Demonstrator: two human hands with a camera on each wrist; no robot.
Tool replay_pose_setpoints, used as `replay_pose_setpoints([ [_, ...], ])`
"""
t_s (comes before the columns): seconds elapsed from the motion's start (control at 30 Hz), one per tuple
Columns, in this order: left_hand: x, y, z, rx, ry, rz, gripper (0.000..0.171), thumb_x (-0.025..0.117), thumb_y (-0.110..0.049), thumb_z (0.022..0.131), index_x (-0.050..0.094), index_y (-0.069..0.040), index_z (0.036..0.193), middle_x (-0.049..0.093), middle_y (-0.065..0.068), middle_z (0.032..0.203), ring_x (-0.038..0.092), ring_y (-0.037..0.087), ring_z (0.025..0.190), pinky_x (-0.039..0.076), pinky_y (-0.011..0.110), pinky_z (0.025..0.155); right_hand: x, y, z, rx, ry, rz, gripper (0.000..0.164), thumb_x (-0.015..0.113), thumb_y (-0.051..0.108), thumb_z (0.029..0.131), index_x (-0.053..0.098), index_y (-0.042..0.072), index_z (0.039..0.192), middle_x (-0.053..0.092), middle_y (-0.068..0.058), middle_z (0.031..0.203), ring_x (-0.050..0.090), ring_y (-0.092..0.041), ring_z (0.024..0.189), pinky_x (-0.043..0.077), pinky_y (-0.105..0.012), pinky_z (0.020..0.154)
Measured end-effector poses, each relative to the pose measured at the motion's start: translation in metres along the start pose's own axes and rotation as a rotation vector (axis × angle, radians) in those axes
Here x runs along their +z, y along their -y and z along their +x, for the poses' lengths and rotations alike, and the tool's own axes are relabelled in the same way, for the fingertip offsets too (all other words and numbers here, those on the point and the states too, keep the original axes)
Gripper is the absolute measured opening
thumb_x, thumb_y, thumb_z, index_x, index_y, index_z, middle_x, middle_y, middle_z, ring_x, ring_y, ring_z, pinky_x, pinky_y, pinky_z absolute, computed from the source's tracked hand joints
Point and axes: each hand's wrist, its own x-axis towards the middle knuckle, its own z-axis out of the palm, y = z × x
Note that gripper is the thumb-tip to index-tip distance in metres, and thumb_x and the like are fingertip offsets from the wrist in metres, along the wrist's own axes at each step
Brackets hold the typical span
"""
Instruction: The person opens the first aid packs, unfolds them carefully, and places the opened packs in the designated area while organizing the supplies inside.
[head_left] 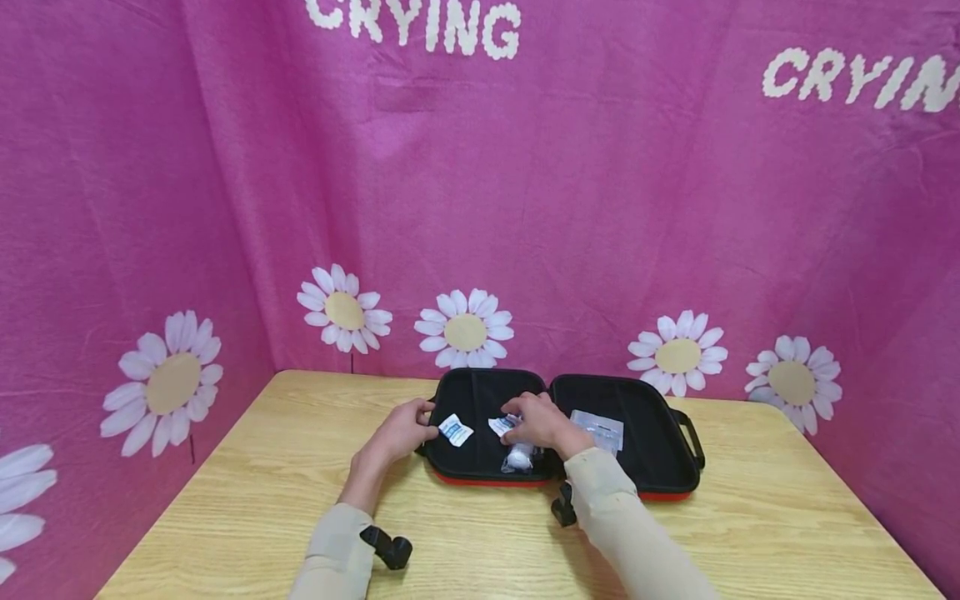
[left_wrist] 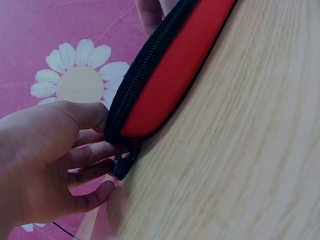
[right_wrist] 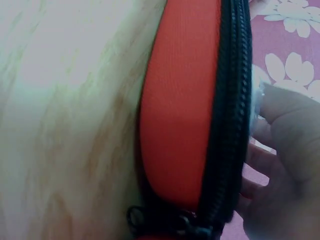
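A red zippered case with a black lining lies unfolded on the table. My left hand grips its left edge; in the left wrist view the thumb meets the zipper rim and the fingers curl by the black handle. Over the same half, my right hand pinches a small white-and-blue packet. Another such packet lies near my left fingertips. Below my right hand sits a white roll in clear wrap. In the right wrist view the case wall hides most of my right fingertips.
In the case's right half lies a clear plastic bag, partly behind my right wrist. A black carrying handle sticks out at the right end. The wooden table meets a pink flowered curtain behind the case.
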Motion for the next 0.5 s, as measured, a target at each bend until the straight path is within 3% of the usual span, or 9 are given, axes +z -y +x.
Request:
replay_pose_setpoints([
  [0.13,0.0002,0.0005,0.0004,0.009,-0.006,0.001,0.048,0.07,-0.005,0.081,0.059,0.006,0.127,0.066,0.012,0.093,0.06,0.017,0.083,0.05,0.032,0.078,0.0036,0.0001,-0.0007,-0.032,-0.051,0.003,0.038,0.082,0.016,0.072,0.076,0.008,0.108,0.066,-0.009,0.105,0.052,-0.034,0.107,0.044,-0.046,0.092],
  [0.3,0.0014,0.0014,0.0004,0.006,-0.001,0.002,0.048,0.07,-0.006,0.082,0.06,0.005,0.127,0.064,0.011,0.092,0.058,0.017,0.082,0.048,0.031,0.077,0.0093,-0.0034,-0.0021,-0.11,-0.207,-0.085,0.014,0.075,0.014,0.078,0.079,0.012,0.092,0.069,-0.005,0.091,0.057,-0.032,0.095,0.045,-0.046,0.084],
  [0.5,-0.0006,-0.0013,-0.002,0.013,-0.01,0.009,0.048,0.07,-0.006,0.081,0.06,0.006,0.127,0.064,0.012,0.093,0.058,0.018,0.083,0.049,0.032,0.078,0.0076,-0.0051,-0.0038,-0.121,-0.378,-0.059,0.012,0.071,0.015,0.086,0.079,0.014,0.094,0.072,-0.004,0.094,0.059,-0.029,0.096,0.044,-0.055,0.093],
])
